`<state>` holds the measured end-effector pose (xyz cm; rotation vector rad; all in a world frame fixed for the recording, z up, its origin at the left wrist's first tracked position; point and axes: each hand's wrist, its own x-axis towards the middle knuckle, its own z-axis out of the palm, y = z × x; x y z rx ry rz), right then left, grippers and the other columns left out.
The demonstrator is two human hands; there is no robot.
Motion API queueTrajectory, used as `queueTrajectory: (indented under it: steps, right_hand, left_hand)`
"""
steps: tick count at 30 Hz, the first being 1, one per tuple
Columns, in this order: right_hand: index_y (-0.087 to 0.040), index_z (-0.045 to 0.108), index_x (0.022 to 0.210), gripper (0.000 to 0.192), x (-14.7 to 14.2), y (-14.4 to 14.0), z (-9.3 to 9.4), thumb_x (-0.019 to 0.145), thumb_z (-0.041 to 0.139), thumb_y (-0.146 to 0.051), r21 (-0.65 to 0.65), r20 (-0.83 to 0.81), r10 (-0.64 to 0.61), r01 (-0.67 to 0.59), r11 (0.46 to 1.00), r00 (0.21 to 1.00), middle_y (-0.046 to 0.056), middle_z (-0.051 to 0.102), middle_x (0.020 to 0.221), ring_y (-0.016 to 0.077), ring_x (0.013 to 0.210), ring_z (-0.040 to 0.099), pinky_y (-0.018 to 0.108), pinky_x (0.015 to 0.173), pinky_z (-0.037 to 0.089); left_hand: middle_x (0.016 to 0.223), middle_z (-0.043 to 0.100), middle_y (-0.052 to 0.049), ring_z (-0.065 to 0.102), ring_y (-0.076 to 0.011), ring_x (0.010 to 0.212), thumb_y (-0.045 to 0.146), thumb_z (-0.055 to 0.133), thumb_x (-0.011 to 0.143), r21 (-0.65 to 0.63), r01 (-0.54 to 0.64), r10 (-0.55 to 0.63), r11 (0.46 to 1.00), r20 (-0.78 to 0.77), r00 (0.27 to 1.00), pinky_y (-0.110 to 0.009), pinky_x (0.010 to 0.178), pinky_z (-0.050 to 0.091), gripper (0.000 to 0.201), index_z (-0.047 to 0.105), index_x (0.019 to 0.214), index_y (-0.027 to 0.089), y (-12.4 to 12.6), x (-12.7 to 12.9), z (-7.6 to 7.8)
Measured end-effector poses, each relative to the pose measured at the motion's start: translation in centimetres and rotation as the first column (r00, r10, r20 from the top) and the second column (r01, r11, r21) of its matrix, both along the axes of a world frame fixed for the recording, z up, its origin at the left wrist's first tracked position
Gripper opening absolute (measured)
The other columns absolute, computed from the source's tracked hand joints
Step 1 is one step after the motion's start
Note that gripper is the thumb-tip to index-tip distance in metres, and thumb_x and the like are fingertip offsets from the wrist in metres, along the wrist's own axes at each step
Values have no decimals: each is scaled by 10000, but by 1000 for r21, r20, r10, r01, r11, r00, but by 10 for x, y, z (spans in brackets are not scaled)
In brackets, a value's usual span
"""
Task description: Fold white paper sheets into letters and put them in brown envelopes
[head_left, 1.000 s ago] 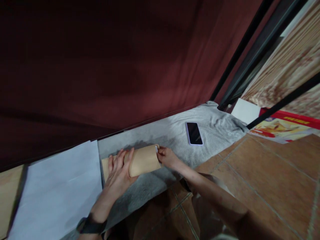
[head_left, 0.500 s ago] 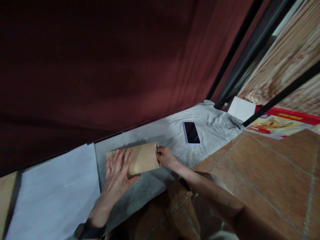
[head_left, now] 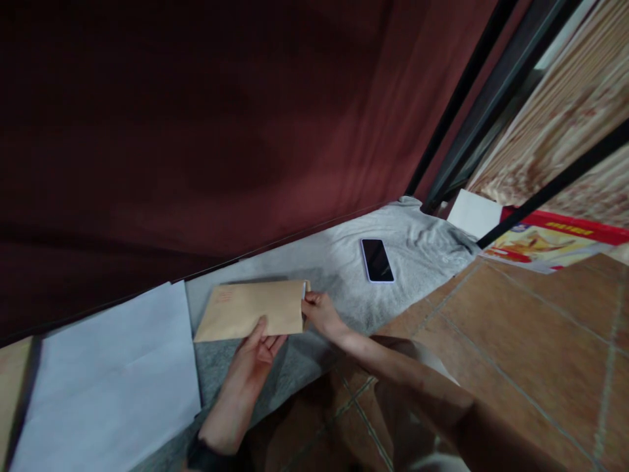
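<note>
While I hold it: my left hand [head_left: 258, 354] pinches the envelope [head_left: 250, 309] low; my right hand [head_left: 317, 308] pinches its end.
Where: just above the grey cloth [head_left: 344, 262].
Feel: light, thin, bendy.
Best hold: the edges.
Nearby: phone [head_left: 377, 260], white paper [head_left: 108, 373].

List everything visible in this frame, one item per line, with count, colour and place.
envelope: 1, tan with faint red print at its left end, held just above the grey cloth
grey cloth: 1, grey, spread on the floor along the curtain
phone: 1, black screen with pale edge, lying on the cloth, screen up
white sheet: 1, white, left of the cloth
white paper: 1, white, far right by the black bars
printed box: 1, red and yellow, right edge
curtain: 1, dark red, behind
floor tiles: brown, right
left hand: under the envelope
right hand: pinching the envelope's right end
</note>
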<state>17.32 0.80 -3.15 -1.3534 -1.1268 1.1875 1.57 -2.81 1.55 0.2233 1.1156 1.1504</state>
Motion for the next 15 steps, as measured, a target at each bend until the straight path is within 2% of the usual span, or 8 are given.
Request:
queueTrajectory:
  steps: [4, 7, 11, 15]
  right_hand:
    - [-167, 623, 621, 307, -1, -7, 6, 814, 601, -405, 65, -55, 144, -140, 988, 988, -29, 570, 641, 114, 641, 500, 224, 616, 419]
    - [-174, 689, 759, 212, 8, -6, 12, 821, 626, -367, 51, -133, 259, -254, 966, 957, -24, 641, 716, 134, 716, 567, 249, 698, 477]
    - [-187, 650, 757, 189, 19, -4, 13, 781, 710, -364, -66, -174, 235, -250, 966, 956, -33, 623, 689, 126, 643, 586, 249, 637, 511]
    - [-216, 566, 848, 265, 27, -3, 19, 767, 744, -395, -108, -254, 127, -158, 981, 959, -60, 592, 670, 114, 559, 587, 243, 563, 531]
  left_hand:
    - [961, 773, -50, 755, -137, 824, 13, 521, 933, -36, -75, 76, 997, 40, 996, -256, 771, 625, 309, 662, 1151, 181, 6, -4, 0]
    - [968, 777, -55, 757, -140, 831, -10, 548, 906, 8, -52, 51, 999, 51, 997, -256, 784, 623, 327, 664, 1151, 171, 9, -11, -2]
    - [929, 779, -55, 758, -156, 806, -15, 629, 842, 12, 2, -2, 1000, -36, 999, -260, 760, 624, 285, 685, 1072, 143, 14, -20, -5]
    - [884, 777, -38, 741, -143, 743, 37, 713, 780, 42, 36, -28, 998, -180, 983, -221, 677, 594, 191, 694, 946, 130, 19, -29, -7]
